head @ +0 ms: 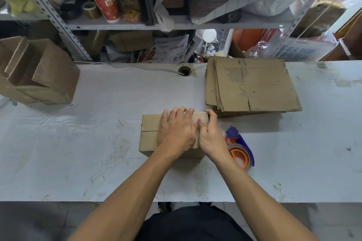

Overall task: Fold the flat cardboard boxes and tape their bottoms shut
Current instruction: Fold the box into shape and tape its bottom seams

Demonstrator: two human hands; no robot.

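A small folded cardboard box (149,135) stands on the white table (98,143) in front of me, flaps closed on top. My left hand (177,130) lies flat on the flaps with fingers spread. My right hand (208,132) grips the box's right edge, thumb on top and fingers curled over the far corner. A blue and orange tape dispenser (240,148) lies on the table just right of the box, partly behind my right wrist. A stack of flat cardboard boxes (252,86) rests at the back right.
Two folded open boxes (37,72) stand at the table's left end. A cable hole (184,70) is at the table's back edge. Cluttered metal shelves (176,23) rise behind the table, holding a red cup (104,0), tape rolls, bags and cardboard.
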